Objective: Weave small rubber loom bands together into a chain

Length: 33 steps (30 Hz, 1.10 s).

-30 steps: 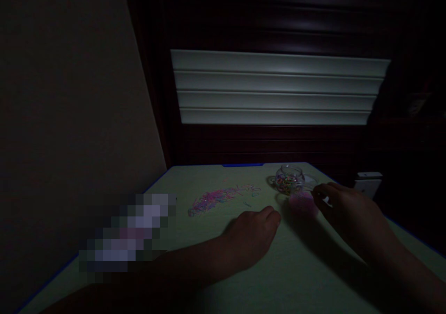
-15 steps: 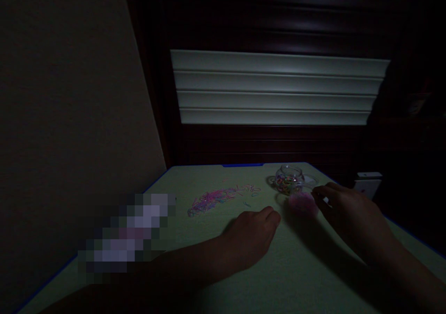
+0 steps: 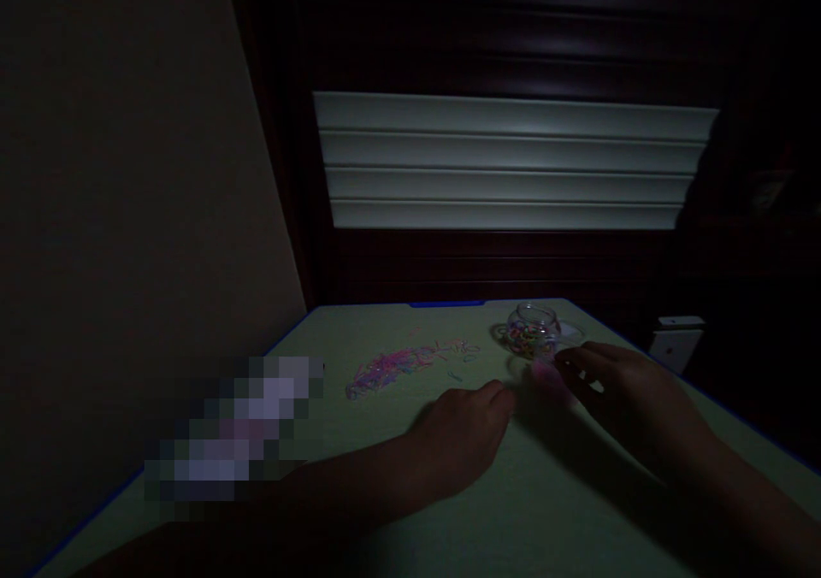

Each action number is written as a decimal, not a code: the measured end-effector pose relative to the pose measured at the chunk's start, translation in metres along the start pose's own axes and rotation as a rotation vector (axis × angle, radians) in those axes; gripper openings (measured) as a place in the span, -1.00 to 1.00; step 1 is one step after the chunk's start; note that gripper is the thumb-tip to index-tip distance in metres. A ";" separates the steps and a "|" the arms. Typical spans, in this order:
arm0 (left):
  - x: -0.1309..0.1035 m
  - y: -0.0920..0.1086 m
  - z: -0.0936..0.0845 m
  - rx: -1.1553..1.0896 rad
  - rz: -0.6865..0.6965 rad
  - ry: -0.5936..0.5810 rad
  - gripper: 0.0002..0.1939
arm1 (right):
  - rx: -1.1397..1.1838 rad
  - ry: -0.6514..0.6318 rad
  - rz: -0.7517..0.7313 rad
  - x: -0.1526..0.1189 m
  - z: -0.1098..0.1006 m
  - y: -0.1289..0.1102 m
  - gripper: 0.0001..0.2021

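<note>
My left hand rests over the table with its fingers curled together; whatever they hold, if anything, is hidden. Fingertips of my right hand are bent together at the mouth of a small round clear jar with pink contents. The hand covers part of this jar, and anything pinched there is too dark to make out. Left of my hands lies a long loose pile of pink, purple and blue small elastic bands. A couple of bluish bands lie apart from it.
Behind the pink jar stands an open glass jar with multicoloured bands, and a clear round lid lies by it. A blurred-out pale object is at the left edge of the green table. White boxes stand beyond the right edge.
My right hand has shifted slightly left, its fingertips now over the jar mouth and covering more of the pink contents. My left hand has stayed almost still.
</note>
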State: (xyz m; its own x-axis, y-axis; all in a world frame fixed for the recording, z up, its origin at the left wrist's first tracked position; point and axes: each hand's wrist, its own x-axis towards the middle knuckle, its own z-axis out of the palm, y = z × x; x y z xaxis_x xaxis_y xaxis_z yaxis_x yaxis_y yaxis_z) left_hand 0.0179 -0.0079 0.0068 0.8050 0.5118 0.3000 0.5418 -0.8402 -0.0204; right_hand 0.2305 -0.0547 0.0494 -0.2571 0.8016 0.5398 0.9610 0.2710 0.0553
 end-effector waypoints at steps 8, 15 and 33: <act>0.003 0.002 -0.003 -0.021 -0.014 -0.003 -0.79 | 0.162 -0.268 -0.251 0.001 0.012 -0.008 -0.82; 0.002 0.001 -0.003 0.004 0.010 -0.006 -0.81 | 0.177 -0.295 -0.228 0.002 0.009 -0.008 -0.81; 0.005 -0.044 -0.030 0.163 -0.230 -0.168 -0.77 | 0.167 -0.294 -0.251 0.001 0.012 -0.005 -0.81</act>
State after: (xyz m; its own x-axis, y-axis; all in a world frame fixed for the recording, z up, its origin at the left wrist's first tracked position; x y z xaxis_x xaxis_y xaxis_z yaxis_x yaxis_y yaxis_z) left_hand -0.0088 0.0262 0.0381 0.6779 0.7189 0.1536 0.7351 -0.6660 -0.1268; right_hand 0.2241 -0.0485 0.0397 -0.5223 0.8113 0.2626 0.8415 0.5403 0.0044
